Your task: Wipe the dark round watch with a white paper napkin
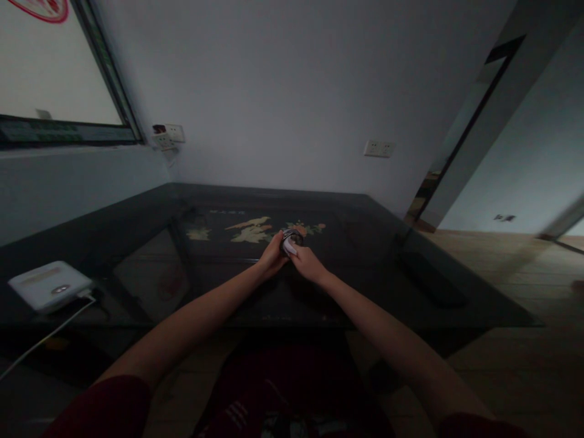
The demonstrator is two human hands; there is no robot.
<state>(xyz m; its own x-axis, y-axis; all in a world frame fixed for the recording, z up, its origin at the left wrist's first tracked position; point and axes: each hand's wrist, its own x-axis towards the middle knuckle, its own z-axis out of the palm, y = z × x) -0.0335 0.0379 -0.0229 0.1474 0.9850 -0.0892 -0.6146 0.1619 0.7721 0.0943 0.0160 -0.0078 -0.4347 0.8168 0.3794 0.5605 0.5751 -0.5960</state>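
Both my arms reach forward over a dark glass-topped table (374, 243). My left hand (272, 257) and my right hand (306, 263) meet above the table's middle. Together they are closed around a small dark round object (292, 236), which has a white piece (289, 246) against it. The room is dim and the object is too small to name. Painted birds and flowers (250, 230) show under the glass just beyond my hands.
A white flat device (49, 285) with a white cable (50, 333) lies at the table's left edge. Wall sockets (379, 148) sit on the back wall, more sockets (168, 136) by a window at left. A doorway (460, 146) and wooden floor lie to the right.
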